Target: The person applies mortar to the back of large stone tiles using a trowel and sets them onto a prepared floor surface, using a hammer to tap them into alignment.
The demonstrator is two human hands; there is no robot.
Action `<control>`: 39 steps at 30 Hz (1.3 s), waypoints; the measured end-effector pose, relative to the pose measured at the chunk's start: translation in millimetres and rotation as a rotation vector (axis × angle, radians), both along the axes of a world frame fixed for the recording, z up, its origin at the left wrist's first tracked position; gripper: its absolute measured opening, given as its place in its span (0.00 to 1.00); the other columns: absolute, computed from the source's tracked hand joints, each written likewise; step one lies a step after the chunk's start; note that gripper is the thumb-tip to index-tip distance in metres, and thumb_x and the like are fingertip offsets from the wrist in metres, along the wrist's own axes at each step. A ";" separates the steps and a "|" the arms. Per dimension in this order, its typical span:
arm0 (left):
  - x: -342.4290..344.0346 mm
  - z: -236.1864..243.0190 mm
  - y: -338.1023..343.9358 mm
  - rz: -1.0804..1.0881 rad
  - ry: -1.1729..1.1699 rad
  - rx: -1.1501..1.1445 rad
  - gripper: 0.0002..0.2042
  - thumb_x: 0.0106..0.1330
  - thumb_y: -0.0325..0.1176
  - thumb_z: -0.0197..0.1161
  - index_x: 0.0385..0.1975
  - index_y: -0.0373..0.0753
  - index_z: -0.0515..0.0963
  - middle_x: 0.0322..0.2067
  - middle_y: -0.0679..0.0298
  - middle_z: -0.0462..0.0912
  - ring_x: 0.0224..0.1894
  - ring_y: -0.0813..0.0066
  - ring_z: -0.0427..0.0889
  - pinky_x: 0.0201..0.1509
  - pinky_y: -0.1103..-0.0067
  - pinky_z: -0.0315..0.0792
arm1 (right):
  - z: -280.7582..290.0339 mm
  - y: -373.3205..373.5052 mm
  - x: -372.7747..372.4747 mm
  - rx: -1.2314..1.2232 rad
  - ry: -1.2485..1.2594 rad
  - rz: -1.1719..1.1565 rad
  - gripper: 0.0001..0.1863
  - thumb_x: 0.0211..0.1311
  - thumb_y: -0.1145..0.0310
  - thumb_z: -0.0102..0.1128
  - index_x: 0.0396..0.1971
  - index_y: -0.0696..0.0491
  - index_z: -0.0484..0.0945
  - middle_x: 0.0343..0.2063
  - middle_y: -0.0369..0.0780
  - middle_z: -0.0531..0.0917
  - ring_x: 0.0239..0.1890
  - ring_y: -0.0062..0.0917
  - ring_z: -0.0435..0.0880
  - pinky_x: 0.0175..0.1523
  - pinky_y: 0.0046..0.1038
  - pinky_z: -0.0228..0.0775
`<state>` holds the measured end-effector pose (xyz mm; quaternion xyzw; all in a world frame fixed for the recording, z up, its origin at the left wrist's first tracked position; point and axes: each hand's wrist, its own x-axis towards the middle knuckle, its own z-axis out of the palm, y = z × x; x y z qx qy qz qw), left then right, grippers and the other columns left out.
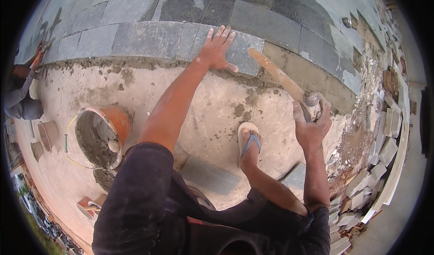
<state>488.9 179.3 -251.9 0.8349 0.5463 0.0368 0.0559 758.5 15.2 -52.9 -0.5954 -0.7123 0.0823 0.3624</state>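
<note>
My left hand (217, 51) lies with spread fingers on a grey stone tile (244, 52) at the near edge of the paved rows. In my right hand (311, 124) is a hammer, gripped around its dusty head, with its wooden handle (278, 74) pointing up and to the left. The handle's end is over the right part of that tile; whether it touches cannot be told. To the tile's right runs a bed of wet mortar (312, 76), partly behind the handle.
An orange bucket (118, 121) of mortar stands at left, smaller buckets (48, 135) beyond it. Loose tiles (211, 174) lie by my sandalled foot (250, 142). Stacked stone pieces (388, 151) line the right side. At far left another person (25, 92) crouches, hands at the paving.
</note>
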 end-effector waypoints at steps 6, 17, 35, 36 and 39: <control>2.8 -1.4 -1.5 0.037 -0.039 0.031 0.61 0.47 0.83 0.47 0.74 0.42 0.44 0.75 0.57 0.43 0.77 0.60 0.37 0.79 0.59 0.33 | 6.2 16.1 -1.4 -0.070 -0.147 0.000 0.27 0.51 0.68 0.75 0.50 0.58 0.73 0.36 0.45 0.85 0.38 0.29 0.86 0.45 0.28 0.78; 2.8 -14.0 -1.7 0.083 -0.095 0.153 0.44 0.67 0.66 0.44 0.72 0.37 0.50 0.73 0.56 0.49 0.76 0.60 0.42 0.78 0.59 0.36 | 31.3 27.8 -27.4 0.150 -0.039 0.099 0.28 0.51 0.67 0.76 0.50 0.59 0.72 0.37 0.45 0.84 0.38 0.28 0.86 0.44 0.28 0.77; 9.9 -14.1 -0.3 0.073 -0.025 0.205 0.40 0.70 0.63 0.41 0.72 0.38 0.49 0.73 0.57 0.50 0.76 0.61 0.43 0.78 0.58 0.37 | -8.4 12.8 1.2 0.010 -0.046 -0.031 0.28 0.51 0.66 0.75 0.50 0.57 0.73 0.34 0.48 0.85 0.36 0.33 0.87 0.42 0.31 0.78; 11.0 -13.7 -1.3 0.074 -0.024 0.201 0.40 0.70 0.63 0.40 0.73 0.38 0.49 0.73 0.56 0.49 0.76 0.61 0.43 0.78 0.58 0.37 | -12.6 12.1 6.5 0.084 0.004 0.001 0.27 0.51 0.66 0.75 0.50 0.57 0.74 0.35 0.48 0.85 0.37 0.33 0.87 0.43 0.30 0.78; 8.5 -13.4 -1.8 0.077 -0.026 0.192 0.40 0.71 0.63 0.39 0.73 0.38 0.48 0.73 0.56 0.48 0.76 0.60 0.42 0.79 0.59 0.37 | -20.4 13.3 8.4 -0.133 -0.071 0.012 0.27 0.51 0.67 0.75 0.50 0.58 0.74 0.35 0.47 0.85 0.37 0.31 0.87 0.43 0.30 0.78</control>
